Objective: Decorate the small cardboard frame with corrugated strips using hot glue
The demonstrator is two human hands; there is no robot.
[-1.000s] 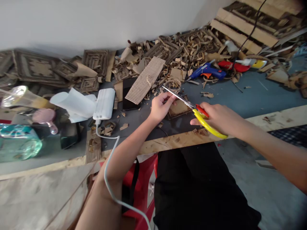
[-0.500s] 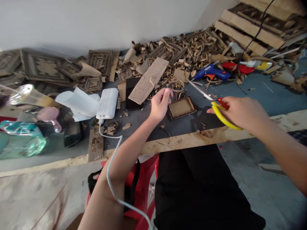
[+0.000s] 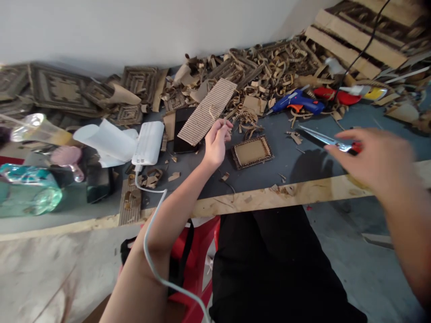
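Observation:
My left hand [image 3: 215, 141] is closed, thumb pressed against curled fingers. Something small may be in its pinch, but I cannot make it out. It hovers by the lower end of a corrugated cardboard sheet [image 3: 207, 112] and left of a small rectangular cardboard frame [image 3: 252, 152] with a ridged rim. My right hand [image 3: 373, 157], blurred by motion, is around the handles of a pair of scissors [image 3: 325, 138], low over the table's right side. The scissor blades are together and point left; the hand mostly hides the red and yellow handles.
A blue glue gun [image 3: 298, 102] lies behind the scissors. Cardboard curls and scraps [image 3: 262, 72] heap along the wall. At left are a white power bank [image 3: 148, 143] with its cable, white paper [image 3: 104, 143], a pink brush [image 3: 67, 156] and a plastic bottle [image 3: 30, 190].
My right hand has moved right with the scissors, and their blades now sit flatter and lower over the table. My left hand has shifted slightly left, away from the small frame.

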